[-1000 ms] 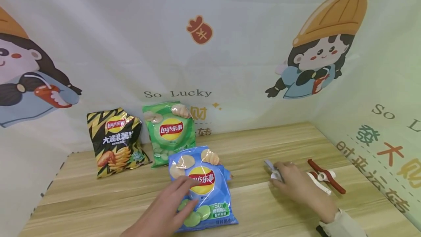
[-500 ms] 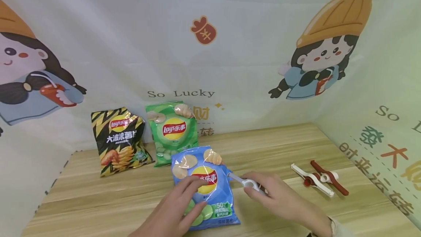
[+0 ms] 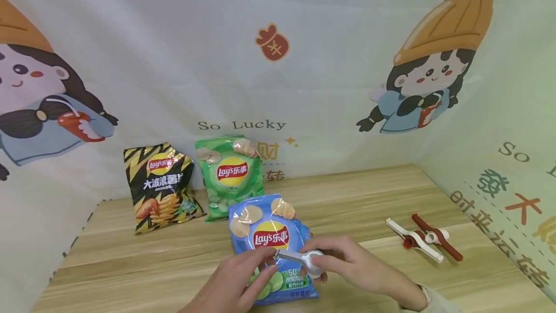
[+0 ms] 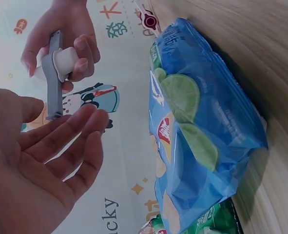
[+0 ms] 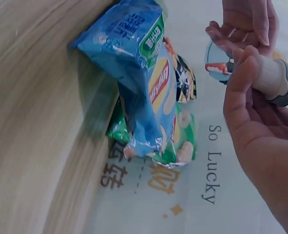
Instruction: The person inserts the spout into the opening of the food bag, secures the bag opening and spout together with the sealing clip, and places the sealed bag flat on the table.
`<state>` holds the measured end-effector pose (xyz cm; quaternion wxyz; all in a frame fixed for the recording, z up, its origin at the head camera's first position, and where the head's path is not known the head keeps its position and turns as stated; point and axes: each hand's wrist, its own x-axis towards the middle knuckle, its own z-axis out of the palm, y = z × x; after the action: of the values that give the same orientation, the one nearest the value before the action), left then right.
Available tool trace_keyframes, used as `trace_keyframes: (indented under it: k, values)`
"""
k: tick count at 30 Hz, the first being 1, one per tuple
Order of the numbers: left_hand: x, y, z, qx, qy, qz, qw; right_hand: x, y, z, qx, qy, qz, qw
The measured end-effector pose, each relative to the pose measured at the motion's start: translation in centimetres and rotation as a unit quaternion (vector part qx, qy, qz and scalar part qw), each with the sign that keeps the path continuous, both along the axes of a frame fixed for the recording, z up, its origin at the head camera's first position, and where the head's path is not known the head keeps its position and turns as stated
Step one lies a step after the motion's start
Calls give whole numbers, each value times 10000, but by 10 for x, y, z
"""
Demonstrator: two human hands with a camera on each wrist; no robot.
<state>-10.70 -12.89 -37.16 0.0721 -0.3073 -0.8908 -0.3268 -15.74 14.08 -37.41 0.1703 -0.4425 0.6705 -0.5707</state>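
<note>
My right hand [image 3: 354, 264] pinches a grey bag-sealing clip with a white pour spout [image 3: 310, 261] by its round middle. In the left wrist view, the spout clip [image 4: 55, 83] points its free end toward my left hand. That left hand [image 3: 236, 279] has loosely bent fingers, its fingertips right at this end. Both hands are above a blue Lay's chip bag [image 3: 271, 240], which lies on the table behind them. From the right wrist side, the blue bag [image 5: 129, 58] looks puffed up, and the right thumb and fingers surround the white spout [image 5: 269, 75].
A green chip bag [image 3: 232, 173] and a black-and-yellow chip bag [image 3: 160, 187] lean against the printed cloth backdrop [image 3: 321, 86]. On the right of the wooden table [image 3: 347, 206] lie a white spout clip [image 3: 414, 240] and a red one [image 3: 438, 238].
My right hand has carried the grey clip leftward from beside the other clips to the front of the blue bag. The left hand has moved slightly right, meeting the clip's end.
</note>
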Motion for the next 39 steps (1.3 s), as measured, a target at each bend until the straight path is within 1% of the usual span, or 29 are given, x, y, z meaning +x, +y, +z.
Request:
trace_keyframes:
  k: [4, 7, 10, 12, 14, 16, 19, 22, 24, 29, 32, 34, 36, 37, 39]
  values:
    - [0, 0, 1, 291, -223, -39, 9993, 0, -4, -3, -280, -302, 336, 9986]
    - [-1, 0, 0, 371, -296, -182, 9987, 1, -7, -5, -408, -326, 398, 9978]
    - [-2, 0, -1, 357, -254, -292, 9986, 3, -10, -8, -353, -167, 175, 9991]
    - [-2, -1, -3, 380, -250, -392, 9982, 4, -11, -10, -210, -90, -30, 9997]
    - [-2, -1, -3, 437, -440, -486, 9969, 5, -11, -11, -80, -71, -171, 9998]
    - [-2, -2, -4, 580, -684, -661, 9938, 5, -10, -11, -19, -147, -171, 9997]
    - [-2, -1, -4, 809, -1000, -893, 9877, 5, -9, -12, -92, -293, 29, 9995]
    - [-1, 0, -4, 1005, -1118, -1055, 9830, 5, -7, -11, -212, -492, 340, 9980]
    - [0, 1, -3, 1100, -1155, -1137, 9806, 5, -7, -10, -262, -543, 518, 9968]
    - [3, 0, -1, 1187, -1646, -1273, 9709, 4, -6, -7, -274, -636, 784, 9945]
    - [4, -1, -1, 1214, -1857, -1379, 9653, 4, -6, -8, -258, -755, 911, 9926]
    - [5, 0, -1, 1208, -1801, -1382, 9664, 3, -6, -9, -325, -833, 1064, 9903]
    - [6, 0, 0, 1229, -1653, -1271, 9703, 1, -6, -9, -437, -928, 1258, 9867]
    - [7, 1, 0, 1230, -1477, -1183, 9742, 0, -6, -8, -489, -977, 1339, 9850]
    - [10, 4, 1, 1223, -955, -1014, 9827, -2, -6, -8, -559, -1093, 1454, 9817]
